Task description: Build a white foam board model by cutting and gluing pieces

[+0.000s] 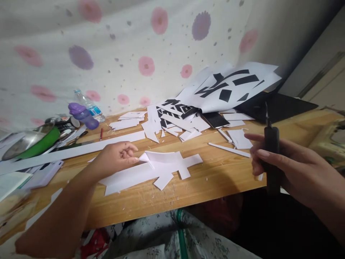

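My right hand (pixel 285 162) is closed around a black-handled tool (pixel 271 144) with a thin pointed metal tip, held upright above the table's right side. My left hand (pixel 121 154) hovers over the table with its fingers loosely curled. A gap shows between its thumb and forefinger, with nothing visible in it. Its thumb tip is close to a white board cutout (pixel 167 165), which has several arms, a long strip to the left and a raised edge at the back. I cannot tell whether the thumb touches it.
Behind lie white scraps (pixel 129 120), black-patterned sheets (pixel 229 86) and a dark phone-like slab (pixel 215 119). A long white strip (pixel 88 145) crosses the left. Also there are a green bowl (pixel 43 144), a purple bottle (pixel 83 115), a clear bottle (pixel 93 108) and a lilac phone case (pixel 44 174).
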Demonstrator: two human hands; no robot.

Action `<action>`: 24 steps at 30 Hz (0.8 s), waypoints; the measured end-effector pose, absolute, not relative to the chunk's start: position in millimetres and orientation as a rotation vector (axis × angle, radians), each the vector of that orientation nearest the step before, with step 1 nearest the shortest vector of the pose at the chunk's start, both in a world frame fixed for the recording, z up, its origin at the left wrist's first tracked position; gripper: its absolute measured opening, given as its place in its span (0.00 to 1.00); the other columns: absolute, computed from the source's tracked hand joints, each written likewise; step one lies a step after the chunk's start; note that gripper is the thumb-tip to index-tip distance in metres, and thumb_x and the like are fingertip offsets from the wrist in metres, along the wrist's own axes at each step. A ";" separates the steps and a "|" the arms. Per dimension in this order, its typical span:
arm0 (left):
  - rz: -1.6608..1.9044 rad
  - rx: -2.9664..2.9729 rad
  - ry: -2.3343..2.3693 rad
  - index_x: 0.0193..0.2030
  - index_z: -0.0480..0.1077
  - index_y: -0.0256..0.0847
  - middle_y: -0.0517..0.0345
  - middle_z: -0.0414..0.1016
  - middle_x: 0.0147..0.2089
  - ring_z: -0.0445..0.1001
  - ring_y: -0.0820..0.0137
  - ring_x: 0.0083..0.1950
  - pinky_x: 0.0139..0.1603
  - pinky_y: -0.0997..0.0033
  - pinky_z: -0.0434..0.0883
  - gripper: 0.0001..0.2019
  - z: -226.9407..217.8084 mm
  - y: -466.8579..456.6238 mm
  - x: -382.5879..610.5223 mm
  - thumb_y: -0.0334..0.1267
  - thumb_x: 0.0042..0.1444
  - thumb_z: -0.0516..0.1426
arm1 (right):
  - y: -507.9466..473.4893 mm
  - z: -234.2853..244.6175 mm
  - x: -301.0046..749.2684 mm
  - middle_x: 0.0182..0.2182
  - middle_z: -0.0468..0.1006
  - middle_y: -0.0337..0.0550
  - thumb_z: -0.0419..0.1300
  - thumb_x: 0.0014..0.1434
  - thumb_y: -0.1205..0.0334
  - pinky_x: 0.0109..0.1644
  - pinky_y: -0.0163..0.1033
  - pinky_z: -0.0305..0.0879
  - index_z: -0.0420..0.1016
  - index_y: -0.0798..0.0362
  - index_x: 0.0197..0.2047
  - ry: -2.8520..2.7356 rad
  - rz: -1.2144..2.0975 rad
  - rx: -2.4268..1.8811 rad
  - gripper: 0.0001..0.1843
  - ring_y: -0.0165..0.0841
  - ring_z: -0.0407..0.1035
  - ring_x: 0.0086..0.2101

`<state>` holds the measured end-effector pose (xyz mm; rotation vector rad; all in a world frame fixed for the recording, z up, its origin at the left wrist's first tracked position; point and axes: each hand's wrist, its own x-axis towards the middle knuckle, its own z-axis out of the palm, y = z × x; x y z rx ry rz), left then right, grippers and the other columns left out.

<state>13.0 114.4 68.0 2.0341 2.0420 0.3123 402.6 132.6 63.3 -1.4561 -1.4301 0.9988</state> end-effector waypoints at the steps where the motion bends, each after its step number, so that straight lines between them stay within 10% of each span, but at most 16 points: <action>1: 0.352 2.041 1.998 0.44 0.72 0.43 0.57 0.76 0.39 0.74 0.65 0.39 0.39 0.68 0.70 0.21 66.6 116.2 9.2 0.54 0.47 0.57 | 133.8 60.9 403.1 0.20 0.71 0.37 0.62 0.47 0.42 0.20 0.35 0.59 0.69 0.52 0.52 -1.360 1.075 -1.435 0.33 0.32 0.65 0.20; 8: 0.249 2.220 1.723 0.64 0.57 0.51 0.57 0.61 0.66 0.63 0.59 0.64 0.62 0.58 0.63 0.32 40.1 114.9 13.5 0.47 0.51 0.58 | 143.1 36.2 406.4 0.22 0.73 0.42 0.57 0.54 0.40 0.31 0.38 0.68 0.74 0.50 0.37 -1.537 1.249 -1.458 0.22 0.35 0.69 0.26; 20: 0.368 2.240 1.789 0.61 0.64 0.51 0.57 0.71 0.59 0.71 0.60 0.57 0.58 0.60 0.69 0.26 34.5 104.6 7.3 0.46 0.54 0.56 | 161.3 30.2 388.4 0.21 0.74 0.41 0.49 0.58 0.38 0.17 0.34 0.60 0.73 0.45 0.45 -1.924 1.052 -1.667 0.24 0.33 0.66 0.19; 24: 0.405 2.292 1.835 0.60 0.64 0.53 0.58 0.73 0.57 0.72 0.59 0.55 0.57 0.58 0.70 0.25 31.8 104.2 -5.0 0.47 0.54 0.56 | 166.3 24.9 382.0 0.35 0.81 0.47 0.52 0.57 0.42 0.30 0.40 0.73 0.71 0.48 0.54 -2.240 0.559 -1.574 0.27 0.41 0.76 0.30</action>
